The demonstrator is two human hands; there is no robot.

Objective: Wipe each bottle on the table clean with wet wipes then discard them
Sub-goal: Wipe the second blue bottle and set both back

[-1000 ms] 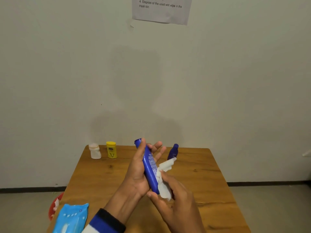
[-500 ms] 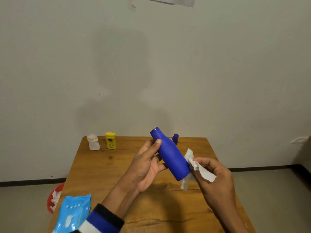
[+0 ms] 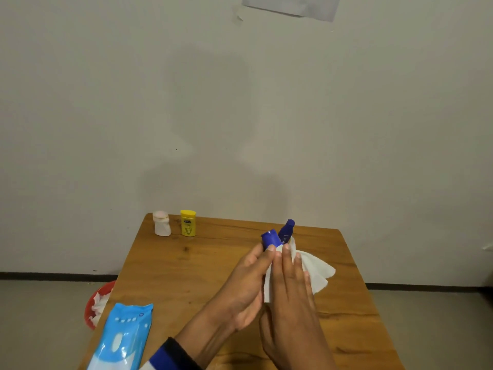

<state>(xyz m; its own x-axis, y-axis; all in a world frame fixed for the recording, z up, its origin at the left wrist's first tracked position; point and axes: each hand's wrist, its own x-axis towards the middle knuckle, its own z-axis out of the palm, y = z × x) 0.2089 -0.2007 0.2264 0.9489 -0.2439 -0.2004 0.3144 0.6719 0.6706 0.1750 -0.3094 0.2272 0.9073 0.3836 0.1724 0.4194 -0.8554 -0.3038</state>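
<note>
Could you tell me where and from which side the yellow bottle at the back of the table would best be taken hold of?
Probably around its flat body below the cap: the yellow bottle stands upright. Come from its right or front, since the white bottle stands close on its left.

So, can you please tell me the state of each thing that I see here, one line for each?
Large blue bottle: held off the table, wrapped in the wipe, cap showing.
Wet wipe: unfolded, pressed on that bottle.
Left hand: holds the bottle.
Right hand: fingers straight, pressing the wipe.
Small blue bottle: standing, capped.
Yellow bottle: standing, capped.
White bottle: standing.
Wipes pack: lying flat.
Red bin: holds used wipes.
</note>
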